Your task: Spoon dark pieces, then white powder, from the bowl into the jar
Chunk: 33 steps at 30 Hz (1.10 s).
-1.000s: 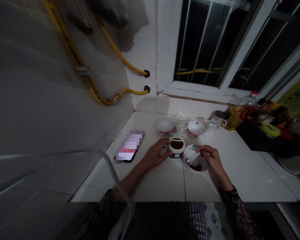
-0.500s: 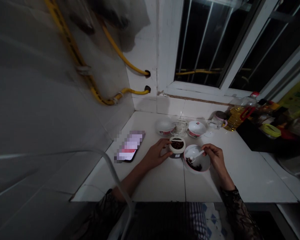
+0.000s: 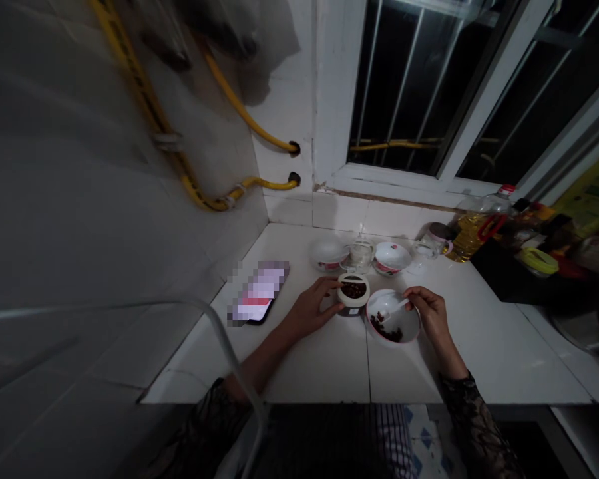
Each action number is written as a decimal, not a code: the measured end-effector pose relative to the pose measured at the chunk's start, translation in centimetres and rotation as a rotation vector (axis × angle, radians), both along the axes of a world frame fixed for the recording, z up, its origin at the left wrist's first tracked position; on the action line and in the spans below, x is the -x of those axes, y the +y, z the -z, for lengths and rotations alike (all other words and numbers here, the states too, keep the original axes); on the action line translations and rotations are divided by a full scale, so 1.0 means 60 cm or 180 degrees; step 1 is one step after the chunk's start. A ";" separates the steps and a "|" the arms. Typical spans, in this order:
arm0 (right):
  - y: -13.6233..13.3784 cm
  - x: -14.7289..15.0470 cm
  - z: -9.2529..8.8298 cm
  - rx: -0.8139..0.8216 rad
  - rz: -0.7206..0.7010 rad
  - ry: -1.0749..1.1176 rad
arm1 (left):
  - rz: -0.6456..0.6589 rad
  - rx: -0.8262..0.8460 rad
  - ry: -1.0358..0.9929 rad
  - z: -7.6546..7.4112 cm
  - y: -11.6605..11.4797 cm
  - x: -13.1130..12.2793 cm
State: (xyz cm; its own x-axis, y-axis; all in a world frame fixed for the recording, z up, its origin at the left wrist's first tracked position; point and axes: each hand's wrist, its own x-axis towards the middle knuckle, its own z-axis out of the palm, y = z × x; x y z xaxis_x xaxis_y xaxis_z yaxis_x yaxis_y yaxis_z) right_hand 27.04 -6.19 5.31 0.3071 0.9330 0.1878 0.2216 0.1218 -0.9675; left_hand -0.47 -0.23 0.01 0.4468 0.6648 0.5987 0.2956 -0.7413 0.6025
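Observation:
My left hand [image 3: 309, 307] steadies a small jar [image 3: 351, 311] with a pale rim, its thumb and fingers on the near left side. Dark reddish-brown bits fill the jar, and a pale bar crosses its opening. Between finger and thumb, my right hand [image 3: 428, 310] pinches the handle of a white spoon [image 3: 397, 307]. The spoon's head is inside a white bowl [image 3: 410, 328] just right of the jar. Dark reddish bits [image 3: 391, 333] lie on the bowl's bottom, with a few near the spoon's head.
Left of my hands a phone [image 3: 262, 293] lies on the white tiled counter [image 3: 319, 366]. Behind the jar stand a bowl [image 3: 324, 256], a clear jar [image 3: 362, 255] and another bowl [image 3: 392, 256]. An oil bottle [image 3: 466, 236] and a dark box [image 3: 502, 276] of condiments are at right.
The spoon's head has shifted slightly inside the bowl, and more of the dark bits show around it. My left hand stays on the jar.

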 end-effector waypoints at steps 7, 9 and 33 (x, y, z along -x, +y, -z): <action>0.000 0.000 -0.002 0.0032 0.0049 -0.0054 | -0.0018 0.0005 0.0006 0.000 0.000 0.000; 0.000 0.000 -0.002 0.0014 0.0081 -0.0019 | -0.0027 0.0009 0.0016 0.002 0.001 0.001; 0.014 0.070 -0.075 -0.2722 -0.0536 -0.3397 | 0.0020 0.0029 0.0031 0.004 0.002 0.000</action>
State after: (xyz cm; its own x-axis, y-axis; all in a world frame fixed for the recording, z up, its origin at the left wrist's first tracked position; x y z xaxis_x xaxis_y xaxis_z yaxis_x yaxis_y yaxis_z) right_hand 22.82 -5.37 9.82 -0.4511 0.4202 0.7874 0.7257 0.6862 0.0495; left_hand -0.49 -0.11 -0.21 0.4567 0.6675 0.5882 0.2969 -0.7376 0.6065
